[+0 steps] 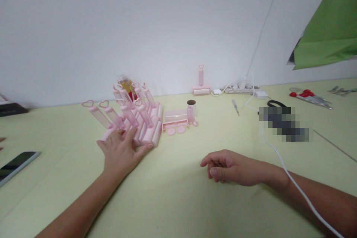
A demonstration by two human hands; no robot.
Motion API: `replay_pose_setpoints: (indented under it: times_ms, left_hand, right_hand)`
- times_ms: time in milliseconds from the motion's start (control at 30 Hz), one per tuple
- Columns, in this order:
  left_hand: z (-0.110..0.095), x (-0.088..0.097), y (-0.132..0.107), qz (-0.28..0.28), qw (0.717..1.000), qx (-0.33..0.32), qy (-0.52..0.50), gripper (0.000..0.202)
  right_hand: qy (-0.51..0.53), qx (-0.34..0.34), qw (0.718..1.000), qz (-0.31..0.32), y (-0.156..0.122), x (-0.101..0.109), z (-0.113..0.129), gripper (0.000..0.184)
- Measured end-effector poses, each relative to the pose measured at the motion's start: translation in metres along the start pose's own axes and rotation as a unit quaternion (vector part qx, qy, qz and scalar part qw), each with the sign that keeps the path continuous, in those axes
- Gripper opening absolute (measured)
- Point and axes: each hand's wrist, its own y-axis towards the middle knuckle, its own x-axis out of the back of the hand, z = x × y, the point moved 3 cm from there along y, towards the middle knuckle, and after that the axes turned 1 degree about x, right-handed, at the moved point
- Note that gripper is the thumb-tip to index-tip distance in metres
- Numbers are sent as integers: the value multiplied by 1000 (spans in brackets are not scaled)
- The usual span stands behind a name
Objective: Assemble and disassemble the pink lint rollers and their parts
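Pink lint rollers (149,134) with upright clear handles and heart-shaped loops stand packed together in rows, left of centre. My left hand (119,150) is spread against their near side, its fingertips touching the bases and its thumb reaching toward the right corner. My right hand (234,167) hovers over or rests on the table at right of centre, loosely curled with its fingers apart and nothing in it. Between the hands and farther back lie loose roller parts: a pink frame (175,124), two round end caps (171,131), a clear cover (175,114) and a handle (190,115).
A paper-core roll (194,108) stands behind the parts. Another lint roller (201,89) is by the wall, near a power strip (242,90). A screwdriver (235,107), red-handled scissors (306,95), a blurred-out object (284,122), a phone (16,165) and a white cable (295,186) lie around.
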Motion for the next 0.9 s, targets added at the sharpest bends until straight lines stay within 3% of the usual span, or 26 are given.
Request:
replay_pose_setpoints:
  times_ms: [433,900]
  left_hand:
    - [-5,-1,0,18,1000,0,-8,67]
    - [-6,-8,9,9,1000,9,-3,69]
  right_hand:
    - [3,9,1000,4,-1,0,-2,46]
    - [1,7,1000,7,-4,-8,-2,45]
